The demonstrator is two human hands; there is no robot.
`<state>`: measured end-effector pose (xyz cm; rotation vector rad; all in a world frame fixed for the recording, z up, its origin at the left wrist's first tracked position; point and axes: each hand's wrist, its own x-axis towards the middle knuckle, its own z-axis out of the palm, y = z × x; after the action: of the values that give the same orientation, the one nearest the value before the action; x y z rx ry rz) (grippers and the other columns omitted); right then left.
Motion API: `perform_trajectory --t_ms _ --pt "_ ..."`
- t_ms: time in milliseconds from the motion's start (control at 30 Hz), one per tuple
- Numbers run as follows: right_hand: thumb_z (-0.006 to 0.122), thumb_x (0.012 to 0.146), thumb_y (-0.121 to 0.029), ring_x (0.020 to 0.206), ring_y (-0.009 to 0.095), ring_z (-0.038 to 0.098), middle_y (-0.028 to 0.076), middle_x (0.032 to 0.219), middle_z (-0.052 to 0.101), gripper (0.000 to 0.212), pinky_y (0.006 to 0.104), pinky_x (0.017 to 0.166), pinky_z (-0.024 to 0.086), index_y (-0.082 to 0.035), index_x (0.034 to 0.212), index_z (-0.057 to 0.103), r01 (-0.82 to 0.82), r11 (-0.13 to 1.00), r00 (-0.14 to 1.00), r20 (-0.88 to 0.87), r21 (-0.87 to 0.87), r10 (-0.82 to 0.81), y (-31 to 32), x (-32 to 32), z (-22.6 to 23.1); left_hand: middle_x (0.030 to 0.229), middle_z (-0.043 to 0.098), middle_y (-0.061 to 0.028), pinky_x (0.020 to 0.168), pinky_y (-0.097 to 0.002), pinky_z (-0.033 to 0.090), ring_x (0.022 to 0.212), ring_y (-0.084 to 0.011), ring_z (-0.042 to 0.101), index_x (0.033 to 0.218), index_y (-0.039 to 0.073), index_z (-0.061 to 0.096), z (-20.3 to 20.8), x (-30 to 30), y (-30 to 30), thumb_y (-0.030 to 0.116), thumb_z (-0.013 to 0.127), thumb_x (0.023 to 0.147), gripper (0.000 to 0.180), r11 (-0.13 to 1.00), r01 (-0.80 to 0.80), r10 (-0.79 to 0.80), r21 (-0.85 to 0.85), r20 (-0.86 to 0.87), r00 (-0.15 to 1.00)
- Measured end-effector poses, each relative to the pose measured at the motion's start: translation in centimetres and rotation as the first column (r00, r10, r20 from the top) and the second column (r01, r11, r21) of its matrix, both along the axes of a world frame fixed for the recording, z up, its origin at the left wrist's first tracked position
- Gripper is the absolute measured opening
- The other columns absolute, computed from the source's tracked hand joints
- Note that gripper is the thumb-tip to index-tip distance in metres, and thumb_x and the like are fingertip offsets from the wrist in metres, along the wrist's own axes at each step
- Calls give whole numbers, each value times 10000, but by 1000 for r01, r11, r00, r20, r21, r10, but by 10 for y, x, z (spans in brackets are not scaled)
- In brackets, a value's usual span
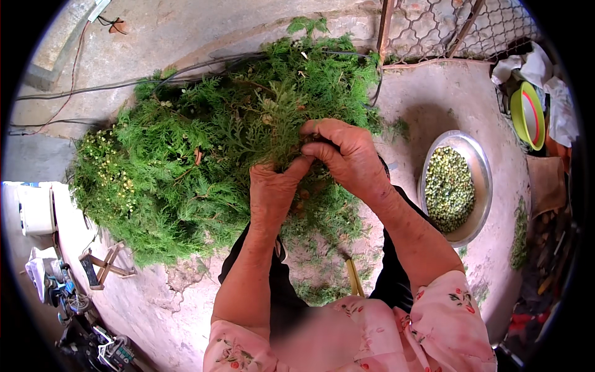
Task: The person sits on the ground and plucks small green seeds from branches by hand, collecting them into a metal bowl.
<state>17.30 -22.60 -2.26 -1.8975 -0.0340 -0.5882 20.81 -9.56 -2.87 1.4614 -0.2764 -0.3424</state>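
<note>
My left hand [271,189] is closed around the lower end of a leafy evergreen sprig [279,127], which points away from me over the pile. Close beside it, my right hand [350,158] is bent with thumb and fingertips pinched together near the sprig. Whatever lies between those fingertips is too small to make out. Beneath and beyond both hands spreads a large heap of flat-leaved evergreen branches [180,158], with pale yellowish-green cones [111,170] showing at its left side. To the right stands a round metal basin [481,186], partly filled with small green cones [447,189].
Dark cables [68,94] run behind the heap. A wire-mesh gate [434,28] stands at the far right, with a green tub [527,116] near piled bags. At left are a white container [36,209], a wooden stand [106,265] and shoes [77,302]. Leaf scraps litter the concrete.
</note>
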Motion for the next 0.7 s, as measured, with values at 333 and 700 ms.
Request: perform_trajectory --t_ms 333,700 --pt "531 868 -133 456 58 373 1 651 490 70 178 399 281 -64 877 529 22 710 949 -239 704 208 5 -7 9 849 627 -85 560 -294 542 690 -188 621 971 11 573 4 3 3 21 612 751 224 968 -34 -77 -248 -425 902" --pt "549 827 -125 506 85 421 43 798 540 142 201 403 288 -21 923 547 20 468 960 -147 884 237 -32 -7 16 886 630 -67 646 -266 529 737 -142 617 989 21 580 12 1 1 -4 630 750 245 967 -76 -51 -244 -474 879"
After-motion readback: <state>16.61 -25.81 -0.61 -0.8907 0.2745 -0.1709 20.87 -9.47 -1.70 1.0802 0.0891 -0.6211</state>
